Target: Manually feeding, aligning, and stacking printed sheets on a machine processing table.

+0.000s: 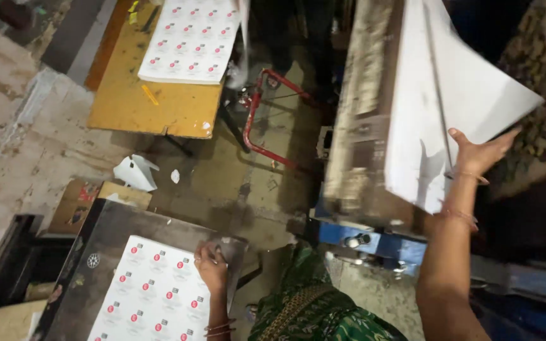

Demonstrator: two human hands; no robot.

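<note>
My right hand [478, 155] is raised and grips the corner of a large white sheet of paper [456, 95] that lifts off a white stack [412, 158] on the machine bed. My left hand [212, 266] rests on the upper right corner of a printed sheet [153, 297] covered with small red and grey round marks. That sheet lies on a dark metal table [105, 233] at the lower left. Bangles circle both wrists.
A yellow wooden table [153, 101] at the top carries another printed stack [191, 38]. A red metal frame [257, 120] stands beside it. Crumpled white paper [135, 172] lies on the floor. A blue machine part [374, 243] sits below the white stack.
</note>
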